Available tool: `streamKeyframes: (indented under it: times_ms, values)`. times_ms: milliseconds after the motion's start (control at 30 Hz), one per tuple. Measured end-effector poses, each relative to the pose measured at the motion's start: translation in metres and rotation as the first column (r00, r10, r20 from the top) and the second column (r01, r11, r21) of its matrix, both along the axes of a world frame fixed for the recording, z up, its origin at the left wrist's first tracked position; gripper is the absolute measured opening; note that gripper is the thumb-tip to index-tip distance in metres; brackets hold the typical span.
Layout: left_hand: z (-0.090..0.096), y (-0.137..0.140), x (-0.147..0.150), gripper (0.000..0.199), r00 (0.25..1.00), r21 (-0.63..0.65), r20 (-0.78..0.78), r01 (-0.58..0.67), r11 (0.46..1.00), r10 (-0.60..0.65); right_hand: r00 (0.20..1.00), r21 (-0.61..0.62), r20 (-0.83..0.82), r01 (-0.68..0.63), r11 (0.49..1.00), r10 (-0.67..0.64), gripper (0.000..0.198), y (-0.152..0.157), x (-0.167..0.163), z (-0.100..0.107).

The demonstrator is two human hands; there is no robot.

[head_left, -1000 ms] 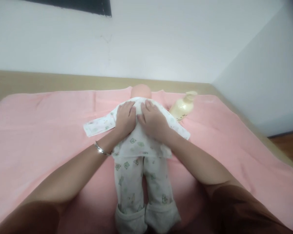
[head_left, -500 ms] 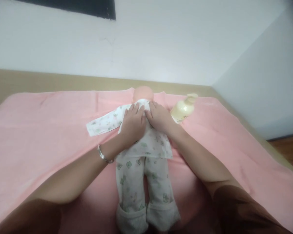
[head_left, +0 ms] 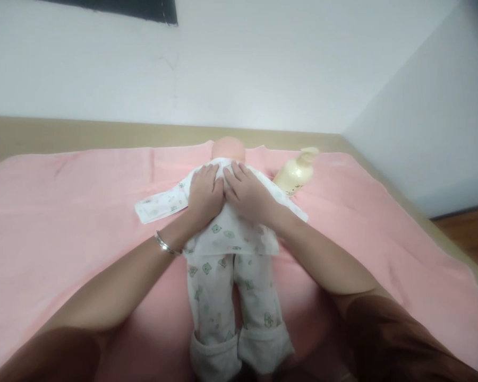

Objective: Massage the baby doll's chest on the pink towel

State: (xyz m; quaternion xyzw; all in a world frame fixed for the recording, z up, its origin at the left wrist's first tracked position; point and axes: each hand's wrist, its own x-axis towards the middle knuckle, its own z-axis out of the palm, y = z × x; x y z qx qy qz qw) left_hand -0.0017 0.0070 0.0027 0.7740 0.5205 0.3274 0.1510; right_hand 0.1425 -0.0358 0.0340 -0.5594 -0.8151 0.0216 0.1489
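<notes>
A baby doll (head_left: 228, 148) lies stretched out on a pink blanket (head_left: 83, 212), its bare head at the far end. It wears a white printed top (head_left: 231, 241) and matching trousers (head_left: 213, 297) with turned-up cuffs. My left hand (head_left: 205, 193) rests flat on the upper left of the top, fingers extended toward the head. Beside it, my right hand (head_left: 249, 191) lies on the upper right of the top, fingers also stretched out. Both palms press on the cloth and hide part of it. The two sleeves spread out to either side.
A pale yellow pump bottle (head_left: 297, 172) leans or lies on the blanket right of the doll. Behind the blanket runs a tan table edge (head_left: 103, 130) against a white wall (head_left: 263, 63). A wooden floor (head_left: 468, 233) shows at the far right.
My right hand has shifted slightly left over the top, and my left hand has turned a little. The right sleeve now shows beyond my right wrist. The view has moved slightly.
</notes>
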Motion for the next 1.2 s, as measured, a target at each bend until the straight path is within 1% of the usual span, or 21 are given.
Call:
streamKeyframes:
  times_ms: [67, 133, 167, 233, 300, 367, 467, 533, 667, 733, 833, 900, 967, 1067, 1133, 1200]
  values:
    - [0.001, -0.002, 0.0, 0.052, 0.999, 0.003, 0.034, -0.015, 1.0, 0.014, 0.999, -0.073, -0.033, -0.014, 0.997, 0.012, 0.059, 0.005, 0.006, 0.007]
    - [0.001, -0.003, 0.0, 0.052, 0.998, 0.002, 0.058, -0.023, 1.0, 0.023, 0.996, -0.102, -0.088, -0.03, 0.994, 0.021, 0.058, 0.005, 0.011, 0.014]
    - [0.001, -0.003, -0.001, 0.052, 0.998, -0.002, 0.064, -0.025, 1.0, 0.025, 0.992, -0.09, -0.122, -0.023, 0.996, 0.012, 0.056, 0.004, 0.011, 0.018]
    - [0.001, -0.004, -0.001, 0.052, 0.997, -0.014, 0.072, -0.027, 1.0, 0.027, 0.981, -0.024, -0.188, 0.041, 0.999, -0.045, 0.056, 0.002, 0.009, 0.02]
    - [0.002, -0.004, -0.001, 0.051, 0.996, -0.016, 0.08, -0.025, 1.0, 0.026, 0.972, 0.062, -0.216, 0.104, 0.993, -0.088, 0.058, 0.0, 0.004, 0.016]
    - [0.002, -0.003, -0.001, 0.049, 0.996, -0.008, 0.092, -0.021, 1.0, 0.022, 0.979, 0.099, -0.187, 0.104, 0.99, -0.084, 0.056, 0.001, -0.001, 0.009]
    - [0.002, -0.003, -0.001, 0.049, 0.995, -0.003, 0.101, -0.018, 1.0, 0.019, 0.988, 0.073, -0.149, 0.061, 0.995, -0.05, 0.054, 0.001, -0.005, 0.002]
    - [0.002, -0.003, -0.001, 0.049, 0.995, -0.007, 0.102, -0.018, 1.0, 0.019, 0.981, 0.094, -0.189, 0.064, 0.993, -0.045, 0.054, -0.001, -0.003, 0.004]
    - [0.002, -0.004, 0.0, 0.048, 0.995, -0.017, 0.096, -0.033, 0.999, 0.034, 0.96, 0.208, -0.273, 0.118, 0.971, -0.058, 0.057, -0.006, -0.002, 0.009]
    - [0.002, -0.004, 0.0, 0.047, 0.996, -0.015, 0.087, -0.029, 0.999, 0.03, 0.967, 0.213, -0.253, 0.101, 0.972, -0.045, 0.056, -0.006, -0.005, 0.004]
    - [0.0, -0.002, -0.001, 0.045, 0.996, 0.007, 0.085, -0.021, 1.0, 0.02, 0.982, 0.141, -0.188, 0.039, 0.989, -0.012, 0.051, -0.004, -0.009, -0.003]
    - [-0.001, -0.001, -0.001, 0.044, 0.996, 0.023, 0.09, -0.013, 1.0, 0.011, 0.985, 0.121, -0.173, 0.012, 0.993, 0.009, 0.049, -0.006, -0.01, -0.001]
    - [-0.001, -0.001, -0.001, 0.042, 0.996, 0.032, 0.089, 0.0, 0.999, -0.003, 0.982, 0.16, -0.188, 0.008, 0.987, 0.022, 0.049, -0.009, -0.008, 0.006]
    - [-0.001, -0.001, -0.001, 0.042, 0.996, 0.033, 0.093, 0.009, 0.999, -0.012, 0.978, 0.234, -0.21, 0.044, 0.971, 0.006, 0.051, -0.012, -0.007, 0.013]
    - [-0.001, -0.001, -0.001, 0.042, 0.994, 0.037, 0.105, 0.009, 0.999, -0.013, 0.98, 0.231, -0.201, 0.054, 0.972, -0.006, 0.052, -0.01, -0.008, 0.009]
    - [-0.001, -0.001, -0.001, 0.042, 0.993, 0.041, 0.116, 0.007, 0.999, -0.012, 0.983, 0.18, -0.184, 0.047, 0.982, -0.013, 0.051, -0.005, -0.01, 0.0]
